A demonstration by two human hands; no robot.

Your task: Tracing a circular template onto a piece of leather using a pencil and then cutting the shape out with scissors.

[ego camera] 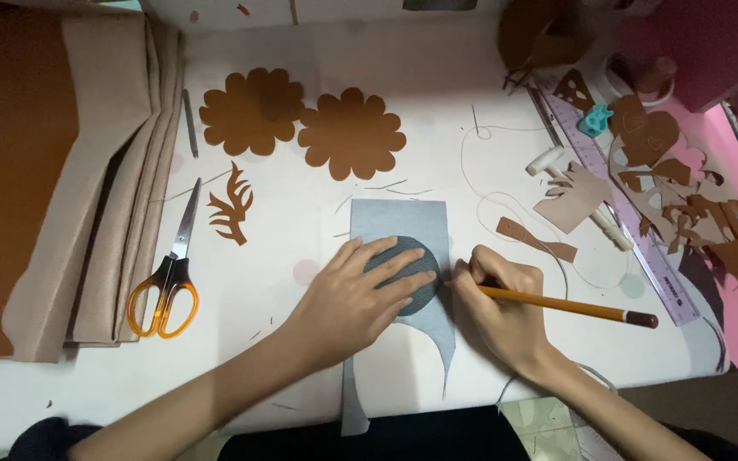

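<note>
Your dark grey round template [409, 277] lay on the pale grey felt sheet [403, 229], near the middle of the white table [437, 77], just in front of you. Your left hand [354, 294] lay flat and spread over the disc, fingers pressing it down rather than closing around anything. Your right hand [495, 294] was closed around a yellow pencil [570, 306], its tip meeting the disc's right edge on the felt.

The risk, as I judged it, was slip: the disc had only your palm holding it, so a push from the pencil could have nudged it sideways and spoiled the outline. The felt sheet itself lay loose and already had a curved piece cut from its lower part, so it could have crept or buckled under your wrist. The loose thread [506, 205] trailing beside your right hand could also have snagged on the pencil.

Further out were two brown scalloped flower cut-outs [301, 126], a brown branch-shaped cut-out [232, 207], orange-handled scissors [168, 286] and a folded stack of beige and brown fabric [70, 171] at your left. At your right lay a lilac ruler [634, 222] and a heap of brown scraps [711, 222].

No open container showed clearly; the brown shape at the top edge was too cut off to tell whether it held anything
</note>
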